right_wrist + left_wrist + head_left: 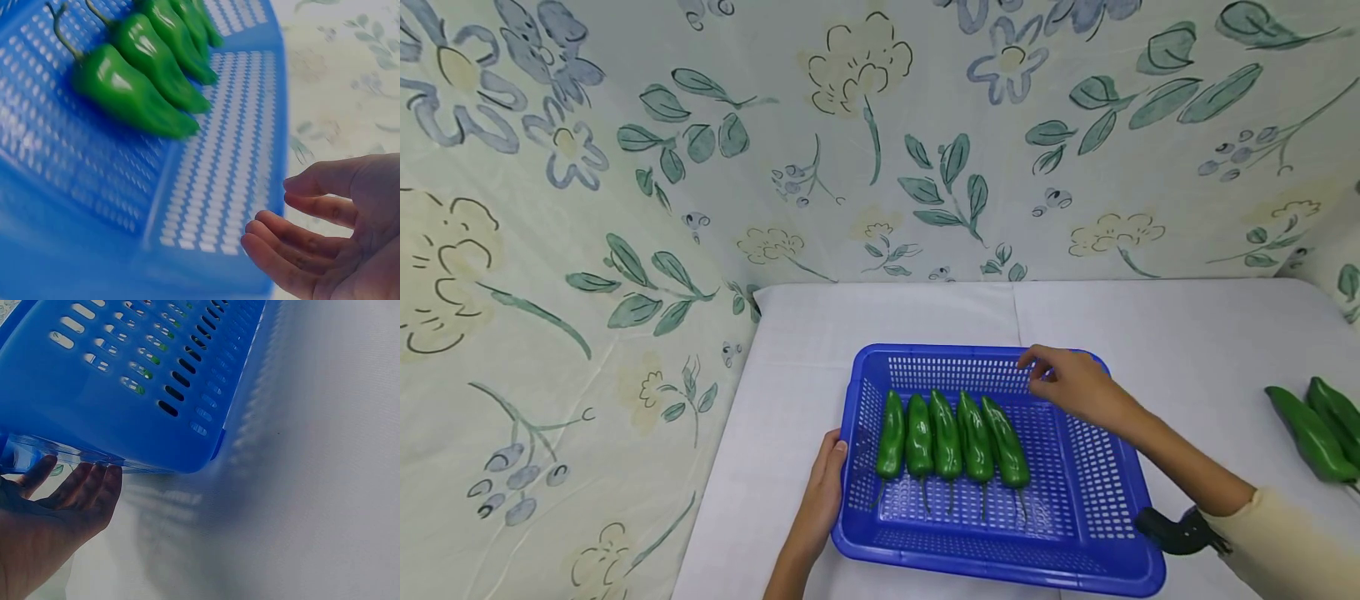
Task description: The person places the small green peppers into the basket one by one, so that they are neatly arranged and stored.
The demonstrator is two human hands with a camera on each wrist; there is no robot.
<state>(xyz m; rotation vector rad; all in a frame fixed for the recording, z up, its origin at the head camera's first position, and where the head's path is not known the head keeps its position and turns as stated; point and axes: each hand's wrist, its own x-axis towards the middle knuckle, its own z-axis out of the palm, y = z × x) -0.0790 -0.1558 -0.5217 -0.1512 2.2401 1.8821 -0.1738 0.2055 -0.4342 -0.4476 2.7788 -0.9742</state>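
Observation:
In the head view a blue plastic basket (1105, 533) with slotted walls stands on the white cloth. Several glossy green peppers (947, 437) lie side by side in its left and middle part, stems toward the near side. My left hand (820, 492) is at the basket's left side; in the left wrist view its fingertips (112, 475) touch the outer wall. Over the far right part of the basket hovers my right hand (1071, 383), fingers loosely bent and holding nothing. The right wrist view shows this hand (331, 231) apart from the peppers (131, 94).
More green peppers (1311, 433) lie on the white cloth (1210, 350) at the far right, outside the basket. Behind and to the left hangs a floral-patterned fabric (700, 200). A dark strap or device (1183, 533) is on my right wrist by the sleeve.

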